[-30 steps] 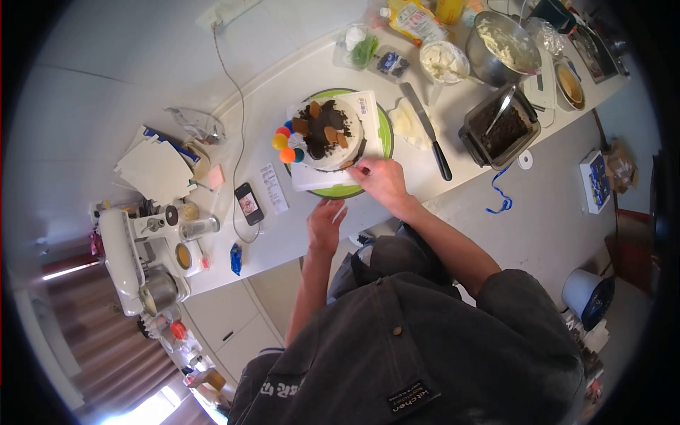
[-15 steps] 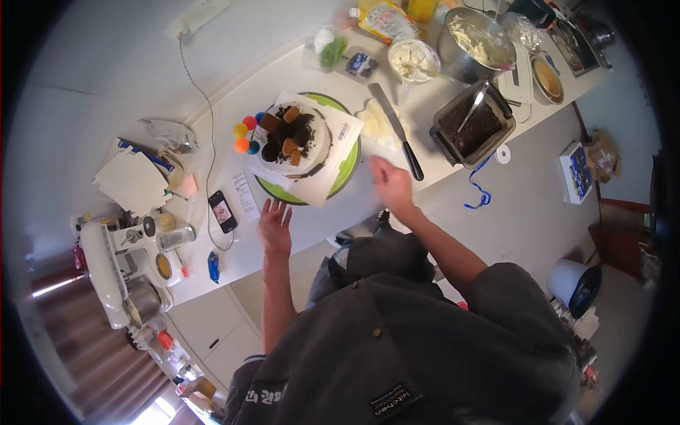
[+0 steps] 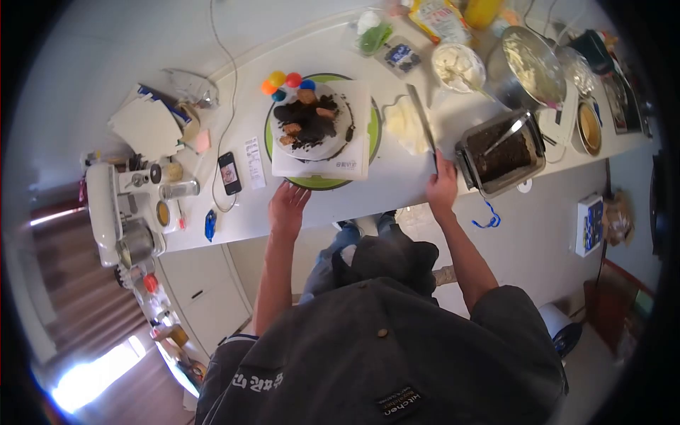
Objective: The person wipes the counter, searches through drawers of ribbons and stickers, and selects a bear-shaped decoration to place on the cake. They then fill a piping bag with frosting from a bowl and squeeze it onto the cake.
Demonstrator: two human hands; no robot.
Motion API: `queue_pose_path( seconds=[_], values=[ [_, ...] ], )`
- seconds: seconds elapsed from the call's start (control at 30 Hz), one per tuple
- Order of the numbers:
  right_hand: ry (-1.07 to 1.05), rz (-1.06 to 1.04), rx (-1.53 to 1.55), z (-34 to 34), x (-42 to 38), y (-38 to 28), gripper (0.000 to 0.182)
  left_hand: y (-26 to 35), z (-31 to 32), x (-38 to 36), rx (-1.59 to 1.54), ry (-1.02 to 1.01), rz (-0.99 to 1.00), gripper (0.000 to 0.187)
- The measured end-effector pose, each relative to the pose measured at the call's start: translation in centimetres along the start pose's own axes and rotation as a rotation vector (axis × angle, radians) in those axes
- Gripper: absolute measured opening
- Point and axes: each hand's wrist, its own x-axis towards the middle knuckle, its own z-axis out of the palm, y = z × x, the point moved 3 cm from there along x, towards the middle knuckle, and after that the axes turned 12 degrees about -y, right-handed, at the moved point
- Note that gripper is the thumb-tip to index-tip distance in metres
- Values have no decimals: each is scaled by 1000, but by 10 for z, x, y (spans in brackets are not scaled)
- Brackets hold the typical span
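Note:
A white-frosted cake (image 3: 335, 146) with dark crumbs, brown pieces and a cluster of coloured balls (image 3: 277, 78) stands on a square white board (image 3: 361, 106). Beneath the board is a green-rimmed turntable (image 3: 377, 131). At the turntable's front edge rests my left hand (image 3: 287, 212), fingers stretched out and holding nothing. My right hand (image 3: 443, 188) is closed around the handle of a palette knife (image 3: 421, 119), whose blade lies over the counter and points away from me. Beside the blade is a pale, creamy-looking sheet (image 3: 404, 127).
Right of the knife sits a pan of dark crumbs (image 3: 499, 157) with a utensil in it. Behind are a bowl of cream (image 3: 458, 67), a metal mixing bowl (image 3: 528, 71) and a blueberry box (image 3: 401, 57). A phone (image 3: 229, 173) and stand mixer (image 3: 106, 212) are left.
My right hand has come down onto the palette knife's handle. The turntable, board and cake have turned clockwise, bringing the balls toward the back. My left hand stays by the rim.

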Motion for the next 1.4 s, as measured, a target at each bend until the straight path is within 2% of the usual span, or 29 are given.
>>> queue_pose_path(
  seconds=[0.07,0.2,0.3,0.4,0.5,0.6,0.73,0.83,0.87,1.0,1.07,1.13,1.2,1.23,1.27,1.33,1.37,1.4],
  values=[
    [6,118,-81,-5,-10,10,66,2,-2,4,42,-24,29,57],
    [48,215,-59,-12,-20,19,52,1,-5,8,62,-24,53,65],
    [124,-48,16,-9,-7,18,57,0,-7,11,47,24,97,66],
    [-33,-55,-203,4,12,-3,61,-6,-7,7,20,63,112,66],
    [-62,-231,-115,1,49,-58,65,-16,-3,-13,27,95,101,63],
    [-36,-141,-149,14,97,-79,67,-39,-22,-36,82,124,31,58],
    [-100,-253,-251,57,120,-78,65,-60,-49,-74,53,212,-50,54],
    [-182,-332,-226,78,85,-85,64,-70,-66,-90,120,239,-111,49],
    [-145,-358,-189,80,62,-91,64,-76,-75,-92,143,255,-123,45],
    [-328,-347,-101,108,-33,-129,53,-80,-104,-94,616,223,-192,43],
    [-433,-429,104,127,-68,-165,49,-79,-113,-90,874,97,-102,52],
    [-391,-538,61,148,-90,-210,54,-70,-111,-88,1088,-2,71,61],
    [-498,-430,162,162,-100,-246,54,-43,-88,-96,1264,-64,312,70],
    [-550,-375,215,166,-104,-264,54,-33,-83,-101,1348,-57,354,73],
    [-537,-323,281,164,-108,-280,47,-23,-78,-106,1433,-48,398,75],
    [-829,-200,243,179,-122,-312,38,-16,-93,-110,1562,3,480,76],
    [-964,-131,217,188,-130,-324,35,-14,-109,-110,1508,44,476,76],
    [-906,-123,421,201,-142,-336,37,-9,-129,-111,1451,77,473,76]
  ],
)
